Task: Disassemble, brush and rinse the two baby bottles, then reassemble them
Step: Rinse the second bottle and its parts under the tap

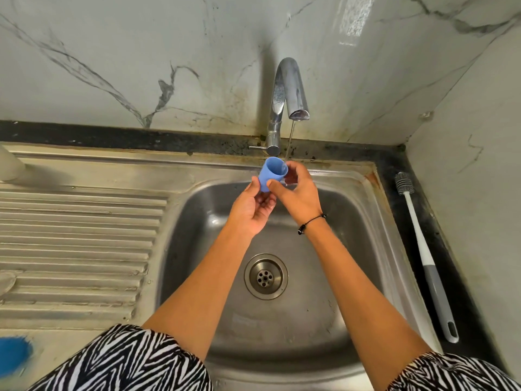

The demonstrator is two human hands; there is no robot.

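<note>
A small blue bottle cap [271, 173], shaped like a cup, is held over the steel sink [197, 210] with its open mouth tilted up to the right. A thin stream of water falls from the tap [290, 91] onto its rim. My right hand [298, 193] pinches the cap between thumb and fingers. My left hand [252, 210] is below it, palm up, fingers touching the cap's base. A white bottle brush [423, 255] with a grey handle lies on the dark counter to the right of the sink.
A ribbed steel draining board [73, 244] fills the left side. A pale object [11, 165] shows at its far left edge, a blue object [14, 354] at the bottom left corner. The drain [265, 276] sits mid-basin. Marble walls close in behind and right.
</note>
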